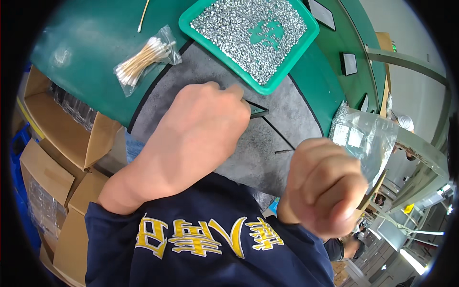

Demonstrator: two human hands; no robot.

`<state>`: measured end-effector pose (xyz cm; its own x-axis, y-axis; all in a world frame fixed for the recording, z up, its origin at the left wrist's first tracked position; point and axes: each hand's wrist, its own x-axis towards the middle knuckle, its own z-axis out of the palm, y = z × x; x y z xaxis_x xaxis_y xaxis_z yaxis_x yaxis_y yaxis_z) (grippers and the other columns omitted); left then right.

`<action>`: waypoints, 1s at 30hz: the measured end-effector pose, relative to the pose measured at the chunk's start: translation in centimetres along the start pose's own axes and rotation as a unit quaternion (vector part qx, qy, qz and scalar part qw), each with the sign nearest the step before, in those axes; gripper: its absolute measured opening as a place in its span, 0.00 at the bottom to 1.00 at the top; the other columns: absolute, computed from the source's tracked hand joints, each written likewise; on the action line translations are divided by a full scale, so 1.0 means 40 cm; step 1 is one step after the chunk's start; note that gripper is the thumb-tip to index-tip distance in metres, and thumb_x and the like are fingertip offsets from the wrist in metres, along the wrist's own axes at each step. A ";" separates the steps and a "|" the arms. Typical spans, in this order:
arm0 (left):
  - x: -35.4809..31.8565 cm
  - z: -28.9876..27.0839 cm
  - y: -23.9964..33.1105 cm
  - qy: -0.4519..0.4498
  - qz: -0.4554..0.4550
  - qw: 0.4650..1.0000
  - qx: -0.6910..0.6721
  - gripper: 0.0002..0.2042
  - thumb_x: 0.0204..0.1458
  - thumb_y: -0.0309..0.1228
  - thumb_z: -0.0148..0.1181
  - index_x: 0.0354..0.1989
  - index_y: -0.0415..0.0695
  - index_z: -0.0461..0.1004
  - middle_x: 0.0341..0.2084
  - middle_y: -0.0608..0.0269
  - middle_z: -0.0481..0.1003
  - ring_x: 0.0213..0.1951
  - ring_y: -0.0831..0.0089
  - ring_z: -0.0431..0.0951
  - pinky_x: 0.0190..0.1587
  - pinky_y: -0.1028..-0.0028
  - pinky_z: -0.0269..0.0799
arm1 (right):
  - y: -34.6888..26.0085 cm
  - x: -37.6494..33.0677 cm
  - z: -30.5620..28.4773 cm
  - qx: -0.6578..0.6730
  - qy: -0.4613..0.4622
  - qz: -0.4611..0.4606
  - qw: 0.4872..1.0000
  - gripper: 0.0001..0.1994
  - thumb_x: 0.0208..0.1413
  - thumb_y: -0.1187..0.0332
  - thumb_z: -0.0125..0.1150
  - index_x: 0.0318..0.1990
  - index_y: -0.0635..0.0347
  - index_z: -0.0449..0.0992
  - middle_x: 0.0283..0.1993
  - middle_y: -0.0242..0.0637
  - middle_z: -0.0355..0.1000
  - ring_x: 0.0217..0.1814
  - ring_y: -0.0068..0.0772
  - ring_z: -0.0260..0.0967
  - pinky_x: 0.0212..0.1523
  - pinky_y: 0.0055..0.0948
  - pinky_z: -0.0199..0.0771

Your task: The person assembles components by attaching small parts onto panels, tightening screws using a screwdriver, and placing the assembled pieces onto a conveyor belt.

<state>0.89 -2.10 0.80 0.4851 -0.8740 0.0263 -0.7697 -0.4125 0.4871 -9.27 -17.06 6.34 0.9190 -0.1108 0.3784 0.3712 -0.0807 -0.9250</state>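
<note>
My left hand (203,124) is closed with its knuckles up, over a grey mat (267,155) on the table. From its fingers juts a thin black angular part (258,111), which the hand grips; most of that part is hidden behind the hand. A slim black rod (278,133) runs from beside it across the mat towards my right hand. My right hand (327,186) is raised nearer to me, its fingers curled into a closed shape and slightly blurred. Whatever it holds, if anything, is hidden. Beyond my left hand stands a green tray (233,62) of small silvery metal pieces (239,33).
A clear bag of cotton swabs (147,60) lies left of the tray, with a single swab (143,16) farther back. On the right sits a plastic bag (366,136) of metal pieces. Cardboard boxes (60,124) stand at the left. Dark-framed flat items (349,63) lie far right.
</note>
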 end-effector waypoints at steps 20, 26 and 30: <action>0.036 -0.003 0.020 -0.037 -0.013 0.999 0.034 0.23 0.41 0.22 0.65 0.51 0.42 0.81 0.39 0.66 0.74 0.29 0.65 0.70 0.30 0.67 0.70 | 0.021 -0.004 0.047 -0.022 -0.001 -0.065 0.998 0.14 0.59 0.73 0.64 0.21 0.56 0.70 0.22 0.29 0.59 0.19 0.29 0.52 0.20 0.29 0.54; 0.020 -0.007 0.005 -0.052 -0.016 0.998 0.011 0.25 0.40 0.22 0.65 0.52 0.43 0.82 0.41 0.67 0.76 0.29 0.65 0.71 0.30 0.67 0.70 | 0.028 -0.004 0.066 -0.011 0.019 -0.063 0.998 0.14 0.59 0.74 0.64 0.21 0.56 0.69 0.21 0.29 0.58 0.19 0.29 0.52 0.19 0.29 0.53; 0.011 0.000 0.009 -0.035 -0.018 0.999 0.010 0.24 0.40 0.21 0.66 0.52 0.42 0.82 0.42 0.68 0.76 0.29 0.66 0.71 0.30 0.68 0.70 | 0.027 -0.019 0.078 0.007 0.025 -0.062 0.998 0.15 0.58 0.74 0.63 0.20 0.55 0.68 0.21 0.29 0.58 0.19 0.29 0.52 0.19 0.29 0.53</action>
<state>0.82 -2.65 0.99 0.4833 -0.8739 -0.0525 -0.7605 -0.4488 0.4693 -9.17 -13.99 4.94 0.8584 -0.1512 0.4902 0.4831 -0.0831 -0.8716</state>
